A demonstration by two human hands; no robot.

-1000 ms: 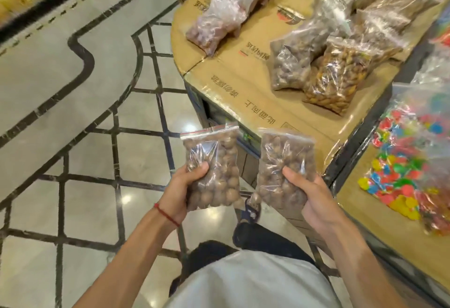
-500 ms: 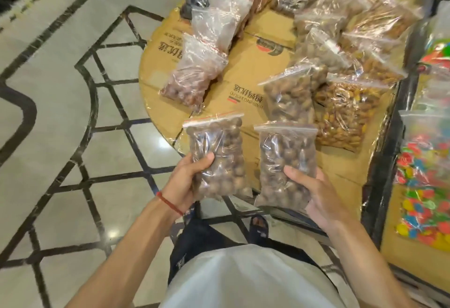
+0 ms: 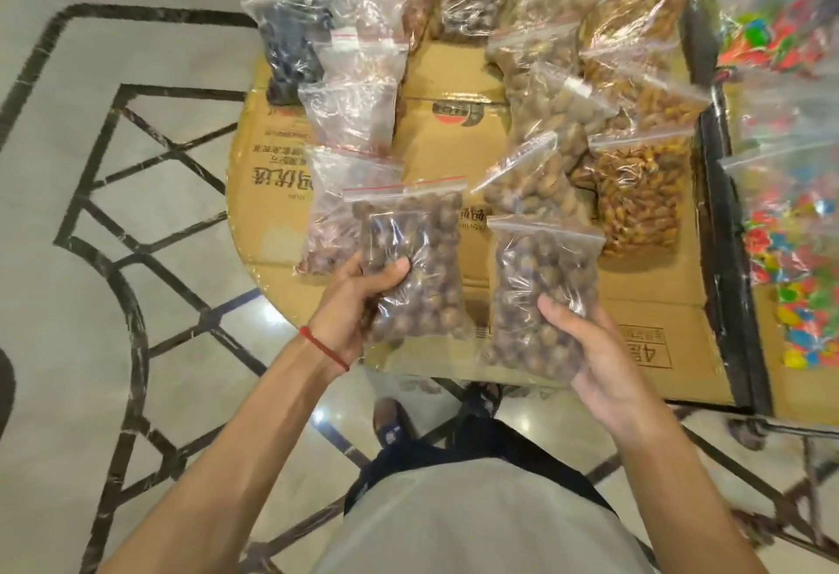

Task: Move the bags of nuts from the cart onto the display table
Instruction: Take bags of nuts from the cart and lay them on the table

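Holding two bags of round brown nuts over the 6 o'clock edge of the table [image 3: 658, 301], the left hand [image 3: 358, 305] grasps the left bag [image 3: 408, 264] and the right hand [image 3: 599, 364] the right bag [image 3: 540, 292]; both are best laid flat on the bare patch there, short of the laid-out bags [image 3: 535, 183] toward 12 o'clock.

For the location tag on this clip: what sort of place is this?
Probably a shop or mall sales floor: many zip bags of nuts laid out on a cardboard-covered display table, bags of coloured sweets beside it, polished inlaid floor.
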